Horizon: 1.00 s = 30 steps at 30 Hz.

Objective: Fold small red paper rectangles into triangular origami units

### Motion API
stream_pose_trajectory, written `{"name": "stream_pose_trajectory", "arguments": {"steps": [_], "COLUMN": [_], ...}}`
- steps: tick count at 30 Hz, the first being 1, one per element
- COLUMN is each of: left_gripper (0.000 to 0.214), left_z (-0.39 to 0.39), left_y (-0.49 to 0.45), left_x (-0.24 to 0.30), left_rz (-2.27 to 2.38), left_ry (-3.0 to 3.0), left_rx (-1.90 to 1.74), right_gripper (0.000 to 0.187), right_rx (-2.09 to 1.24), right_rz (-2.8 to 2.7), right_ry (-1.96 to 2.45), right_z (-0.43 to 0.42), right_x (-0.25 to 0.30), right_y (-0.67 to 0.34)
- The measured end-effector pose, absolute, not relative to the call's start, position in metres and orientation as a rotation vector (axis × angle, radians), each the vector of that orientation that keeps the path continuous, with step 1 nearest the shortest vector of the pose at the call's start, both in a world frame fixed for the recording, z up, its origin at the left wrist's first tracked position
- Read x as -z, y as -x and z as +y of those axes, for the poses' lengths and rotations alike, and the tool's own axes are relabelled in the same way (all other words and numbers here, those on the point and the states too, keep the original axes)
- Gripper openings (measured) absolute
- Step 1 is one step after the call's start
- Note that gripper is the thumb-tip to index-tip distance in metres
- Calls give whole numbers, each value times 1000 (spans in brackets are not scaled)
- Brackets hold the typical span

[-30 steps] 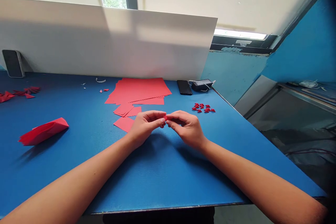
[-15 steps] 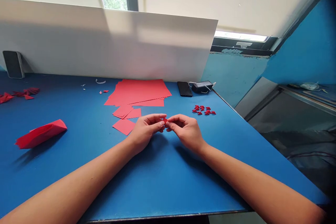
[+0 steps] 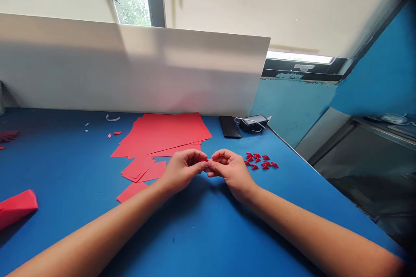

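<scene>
My left hand [image 3: 183,169] and my right hand [image 3: 232,171] meet over the middle of the blue table [image 3: 195,233]. Both pinch a small folded piece of red paper [image 3: 204,160] between thumbs and fingertips; most of it is hidden by the fingers. Just right of my right hand lies a group of several small folded red paper triangles [image 3: 256,157]. Left of my left hand are cut red paper pieces [image 3: 138,167], partly behind my left forearm. Beyond them, large red paper sheets [image 3: 169,132] are stacked.
A black phone [image 3: 229,127] and a black device with a white cable [image 3: 253,123] lie at the back right. A larger folded red paper [image 3: 19,207] is at the left edge. Small scraps [image 3: 117,133] lie at the back, before a white board [image 3: 195,73].
The view has tilted up and turned slightly right, so the table things sit lower. My fingertips have closed nearer together, covering more of the small red paper.
</scene>
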State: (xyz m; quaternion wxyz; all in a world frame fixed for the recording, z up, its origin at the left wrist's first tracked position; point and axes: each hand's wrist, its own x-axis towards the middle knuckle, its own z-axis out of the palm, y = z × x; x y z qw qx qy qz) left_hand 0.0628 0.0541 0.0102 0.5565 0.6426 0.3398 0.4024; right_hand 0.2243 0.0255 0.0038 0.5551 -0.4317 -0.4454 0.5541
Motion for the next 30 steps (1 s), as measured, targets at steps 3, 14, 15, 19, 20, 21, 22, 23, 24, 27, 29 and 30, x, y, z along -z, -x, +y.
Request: {"name": "stream_pose_trajectory", "arguments": {"steps": [3,14,15,19,20,21,22,23,24,27,29,30], "left_gripper": [22,13,12,14,15,16,17,18,19,20,21,21], "left_z": [59,60,60,62,62,62,62,62,62,61,60,60], "left_y": [-62,-61,-61,-60,-60,-59,-59,-58,-58,-57,-58,-58], "left_x": [-5,-2,-1,2,3,3,3,3,2,0,-2,-3], "left_rz": [828,882,873,803,789,778,770,766,769,820,857,870], "left_ry": [-1393,-1337,-1341,-1351,-1350,-1345,-1335,-1322,-1311,-1291,-1272,-1258], "left_rx": [-965,-910,-902,-862,-856,-851,-848,-848,-850,-862,-873,-876], "right_gripper": [32,22,22,32,36,40,43,44,45,46,43,40], "right_rx": [-1360,-1346,-1347,-1410,-1427,-1441,-1447,-1446,-1441,-1458,-1500,-1521], "right_rz": [-1061,-1165,-1160,-1083,-1060,-1043,-1033,-1027,-1024,-1030,-1036,-1036], "right_ry": [999,1064,1075,1042,1014,992,981,984,994,1013,1000,989], "right_z": [29,28,28,30,31,31,32,32,32,31,31,31], "right_x": [1,6,6,4,3,3,2,1,1,1,2,3], "right_y": [-227,-229,-230,-230,-230,-230,-229,-229,-229,-229,-229,-230]}}
